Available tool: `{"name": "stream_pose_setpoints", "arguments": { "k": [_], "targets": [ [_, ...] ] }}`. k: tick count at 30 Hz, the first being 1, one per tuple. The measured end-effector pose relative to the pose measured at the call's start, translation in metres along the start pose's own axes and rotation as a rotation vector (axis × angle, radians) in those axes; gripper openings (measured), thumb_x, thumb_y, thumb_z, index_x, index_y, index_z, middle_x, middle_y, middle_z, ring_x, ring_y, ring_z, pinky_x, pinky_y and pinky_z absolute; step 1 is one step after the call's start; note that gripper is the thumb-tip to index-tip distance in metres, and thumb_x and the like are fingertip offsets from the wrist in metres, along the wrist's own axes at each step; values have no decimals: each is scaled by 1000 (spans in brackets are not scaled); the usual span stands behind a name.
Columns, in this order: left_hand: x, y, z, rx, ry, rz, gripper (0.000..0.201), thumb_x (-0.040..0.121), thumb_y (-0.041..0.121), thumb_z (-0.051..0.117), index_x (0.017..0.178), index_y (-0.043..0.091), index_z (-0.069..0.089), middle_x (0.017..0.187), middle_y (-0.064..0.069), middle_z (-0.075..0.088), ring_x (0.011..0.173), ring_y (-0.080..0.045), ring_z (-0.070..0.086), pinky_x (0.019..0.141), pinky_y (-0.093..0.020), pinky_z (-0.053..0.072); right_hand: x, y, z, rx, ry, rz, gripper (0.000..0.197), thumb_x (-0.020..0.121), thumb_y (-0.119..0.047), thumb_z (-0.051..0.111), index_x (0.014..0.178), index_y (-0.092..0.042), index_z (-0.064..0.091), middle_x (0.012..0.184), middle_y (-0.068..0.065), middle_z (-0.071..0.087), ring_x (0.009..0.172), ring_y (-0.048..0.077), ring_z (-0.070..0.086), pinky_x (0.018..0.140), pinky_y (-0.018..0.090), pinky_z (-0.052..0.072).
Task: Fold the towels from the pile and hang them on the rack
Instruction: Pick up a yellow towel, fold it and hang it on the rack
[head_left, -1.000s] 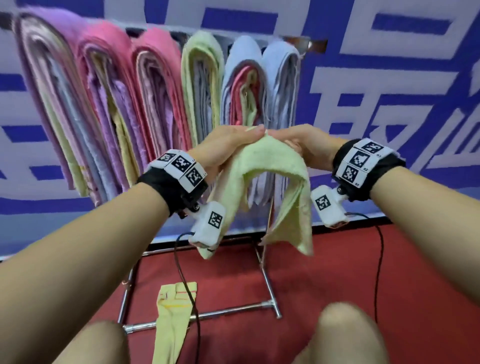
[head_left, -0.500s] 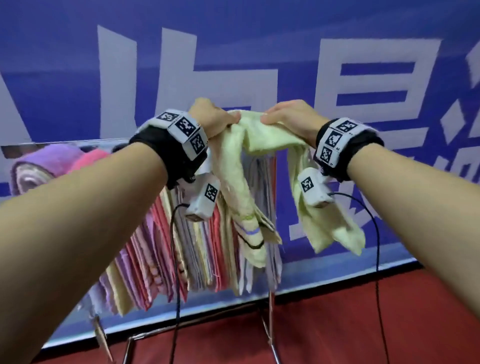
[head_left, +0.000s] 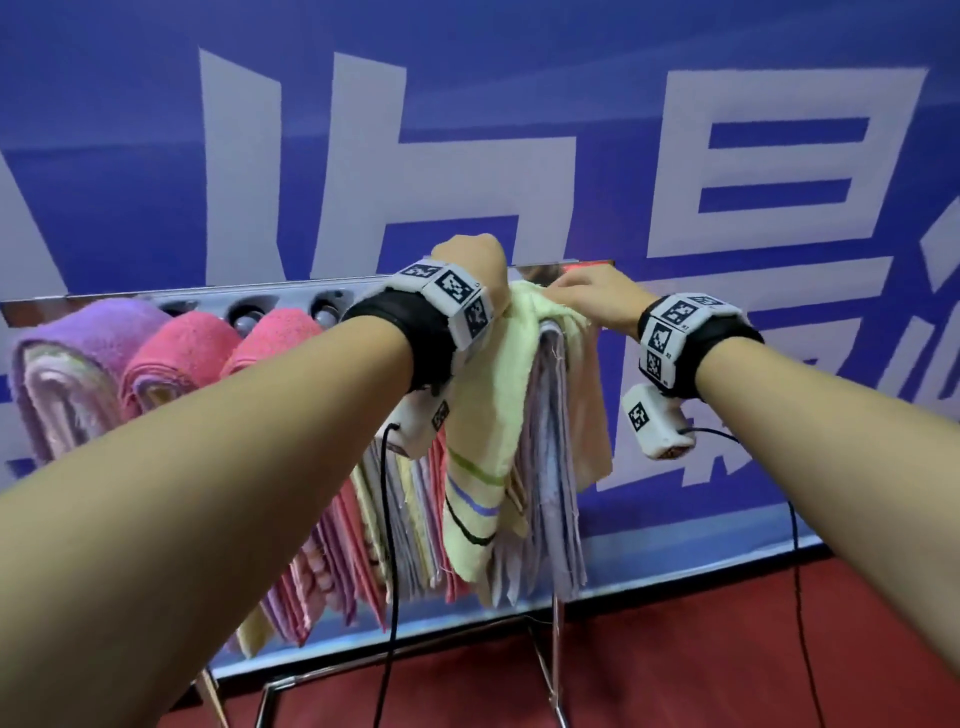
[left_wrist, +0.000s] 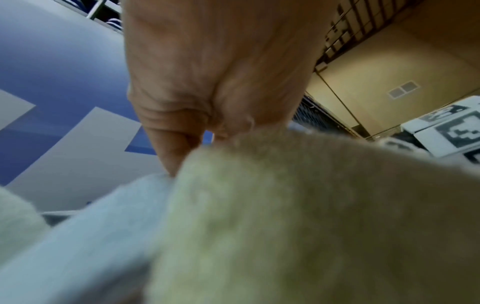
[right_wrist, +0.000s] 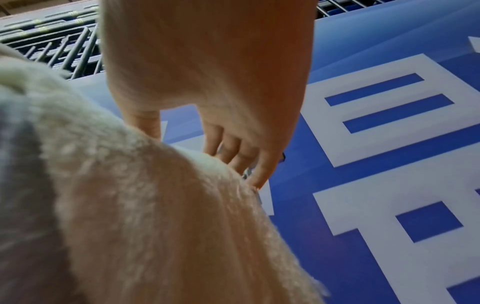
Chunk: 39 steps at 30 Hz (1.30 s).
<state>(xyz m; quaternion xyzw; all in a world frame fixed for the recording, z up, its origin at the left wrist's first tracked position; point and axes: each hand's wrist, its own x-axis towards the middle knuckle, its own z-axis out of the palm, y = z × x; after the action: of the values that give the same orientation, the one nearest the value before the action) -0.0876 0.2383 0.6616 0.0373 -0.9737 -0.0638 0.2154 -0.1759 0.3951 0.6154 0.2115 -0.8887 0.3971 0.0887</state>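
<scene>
A pale yellow-green towel (head_left: 498, 395) with striped ends hangs folded over the right end of the metal rack's top rail (head_left: 208, 299), on top of other towels. My left hand (head_left: 475, 265) is fisted at the towel's top fold. In the left wrist view its curled fingers (left_wrist: 179, 148) pinch the towel (left_wrist: 285, 205). My right hand (head_left: 576, 293) holds the top fold just to the right. In the right wrist view the thumb and fingers (right_wrist: 233, 156) reach over the towel's crest (right_wrist: 142, 205), which hides their tips.
Purple (head_left: 78, 353) and pink (head_left: 182, 348) folded towels fill the rail to the left, with more behind my left forearm. A blue banner wall (head_left: 519, 130) stands close behind. Rack legs (head_left: 556, 649) rest on red floor (head_left: 727, 649). Cables hang from both wrists.
Both hands lifted the yellow-green towel from in front of the rack and brought it forward and down over the rail's right end, where it now hangs.
</scene>
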Motion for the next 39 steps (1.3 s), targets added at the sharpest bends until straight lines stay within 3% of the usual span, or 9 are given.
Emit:
{"name": "stream_pose_setpoints", "arguments": {
  "k": [6, 9, 14, 16, 19, 23, 27, 33, 39],
  "targets": [
    [-25, 14, -14, -210, -61, -16, 34, 106, 21, 42, 126, 0, 59, 130, -17, 61, 118, -32, 59, 88, -35, 45, -26, 4, 21, 282, 242, -92, 43, 91, -54, 65, 83, -12, 70, 78, -6, 65, 76, 13, 59, 78, 38, 52],
    [-41, 4, -6, -579, -190, -37, 33, 108, 18, 36, 105, 2, 64, 134, -24, 59, 123, -37, 57, 98, -37, 46, -50, 0, 35, 293, 161, -96, 55, 72, -77, 60, 98, -28, 67, 98, -15, 69, 94, 7, 64, 86, 29, 50],
    [-66, -6, 31, -1056, 7, -226, 38, 101, 43, 49, 81, 12, 58, 81, -11, 65, 70, -25, 68, 55, -24, 48, -76, -6, 48, 139, 105, -104, 76, 75, -47, 86, 135, -26, 45, 120, -8, 63, 106, 11, 62, 85, 29, 47],
    [-79, -5, 37, -952, -22, -95, 41, 105, 43, 40, 91, 9, 58, 79, -8, 61, 78, -21, 65, 62, -20, 47, -79, -9, 56, 79, 140, -110, 84, 75, -36, 89, 140, -21, 39, 121, -2, 62, 104, 16, 61, 81, 31, 45],
    [-92, -7, 57, -826, -91, 64, 59, 97, 59, 31, 125, 12, 52, 120, -7, 63, 113, -23, 59, 101, -34, 43, -83, -12, 65, 85, 233, -97, 66, 84, -23, 78, 139, -22, 42, 116, 2, 64, 98, 20, 61, 78, 30, 45],
    [-104, -15, 91, -623, 68, 178, 29, 102, 43, 39, 117, 20, 47, 120, -1, 56, 111, -17, 53, 99, -44, 45, -88, -7, 56, 46, 289, -83, 56, 80, -19, 74, 130, -30, 52, 105, 0, 68, 97, 22, 66, 84, 39, 56],
    [-111, -19, 101, -253, 72, 208, 63, 101, 28, 44, 158, 13, 20, 167, -2, 11, 153, -14, 11, 116, -39, 34, -97, -2, 58, -37, 323, -115, 59, 79, -32, 73, 130, -34, 45, 109, -3, 67, 100, 24, 64, 88, 45, 56],
    [-113, -35, 94, 41, 152, 374, 39, 81, 9, 55, 120, 4, 56, 125, -12, 51, 120, -29, 50, 81, -35, 49, -101, 10, 89, 49, 188, -80, 121, 71, -43, 83, 155, -44, -4, 164, 5, 28, 143, 27, 44, 111, 48, 45],
    [-120, -45, 92, 453, 161, 464, 39, 95, 23, 42, 130, 10, 55, 127, -10, 48, 128, -30, 38, 91, -36, 38, -85, 16, 87, -33, 320, 25, 95, 77, -22, 80, 152, -30, 22, 129, 9, 62, 113, 34, 63, 94, 47, 55]
  ]
}}
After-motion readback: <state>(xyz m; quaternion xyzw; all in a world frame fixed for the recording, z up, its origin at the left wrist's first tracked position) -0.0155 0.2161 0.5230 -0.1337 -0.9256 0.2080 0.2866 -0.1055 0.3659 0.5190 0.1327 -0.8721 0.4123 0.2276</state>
